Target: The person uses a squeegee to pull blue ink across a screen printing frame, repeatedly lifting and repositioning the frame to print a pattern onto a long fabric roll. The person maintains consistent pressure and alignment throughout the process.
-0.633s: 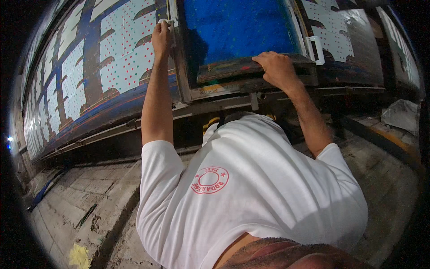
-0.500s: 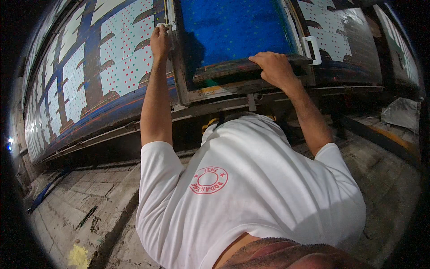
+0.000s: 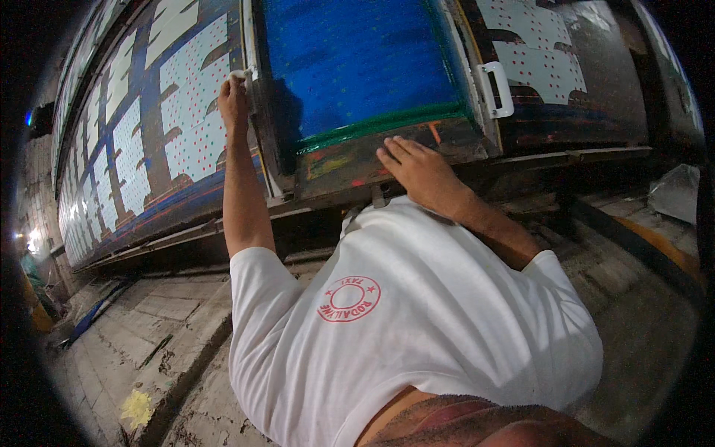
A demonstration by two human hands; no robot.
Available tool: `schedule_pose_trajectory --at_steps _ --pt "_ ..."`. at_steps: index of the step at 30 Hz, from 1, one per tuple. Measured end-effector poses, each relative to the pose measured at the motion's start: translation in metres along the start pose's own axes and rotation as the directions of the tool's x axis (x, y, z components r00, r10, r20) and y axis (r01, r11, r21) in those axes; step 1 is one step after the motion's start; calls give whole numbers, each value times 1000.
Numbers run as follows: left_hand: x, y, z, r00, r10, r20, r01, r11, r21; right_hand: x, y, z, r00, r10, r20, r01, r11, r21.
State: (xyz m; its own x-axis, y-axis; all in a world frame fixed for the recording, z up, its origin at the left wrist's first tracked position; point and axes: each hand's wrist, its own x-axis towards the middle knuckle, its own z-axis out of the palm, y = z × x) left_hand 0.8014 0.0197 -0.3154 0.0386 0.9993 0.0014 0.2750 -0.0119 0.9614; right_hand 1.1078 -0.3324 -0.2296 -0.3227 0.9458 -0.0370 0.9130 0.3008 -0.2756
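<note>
Left hand (image 3: 234,108) apparently grips a white handle (image 3: 239,74) at the blue panel's (image 3: 361,63) nine o'clock; right hand (image 3: 423,170), unclenched, touches the dark board (image 3: 348,162), five o'clock.

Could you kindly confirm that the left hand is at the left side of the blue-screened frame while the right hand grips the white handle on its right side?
Not quite: the head view shows the right hand on the dark near edge of the blue-screened frame, apart from the white handle. The left hand is at the frame's left side, as you say.
</note>
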Motion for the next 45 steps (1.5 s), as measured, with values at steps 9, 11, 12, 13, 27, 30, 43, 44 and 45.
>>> schedule_pose_trajectory --at_steps 9,11,12,13,27,30,43,44,45 --pt "-1 5 0 997 -80 -15 78 992 -100 -39 80 -38 997 -12 -82 51 866 497" --pt "0 4 1 996 -84 -32 81 994 -74 -50 115 -47 968 178 -176 -53 834 550" --pt "0 3 1 992 -119 -38 116 990 -83 -53 132 -48 929 317 -192 -185 846 500" --pt "0 3 1 996 -84 -26 82 993 -88 -57 150 -48 867 397 -300 -241 863 445" --pt "-6 9 5 1000 -23 -15 21 994 -104 -49 221 -3 576 817 32 -320 189 928" --pt "-5 6 3 1000 -6 -24 3 994 -106 -45 220 -5 564 824 52 -311 153 938" --pt "-4 26 -1 996 -86 -22 81 981 -176 -39 214 -5 537 839 86 -364 138 921" --pt "-2 32 -3 997 -77 -11 73 979 -192 -39 214 -3 534 843 64 -363 160 918" --pt "0 39 -4 996 -90 -24 83 976 -200 -39 214 -2 533 844 56 -368 172 914"
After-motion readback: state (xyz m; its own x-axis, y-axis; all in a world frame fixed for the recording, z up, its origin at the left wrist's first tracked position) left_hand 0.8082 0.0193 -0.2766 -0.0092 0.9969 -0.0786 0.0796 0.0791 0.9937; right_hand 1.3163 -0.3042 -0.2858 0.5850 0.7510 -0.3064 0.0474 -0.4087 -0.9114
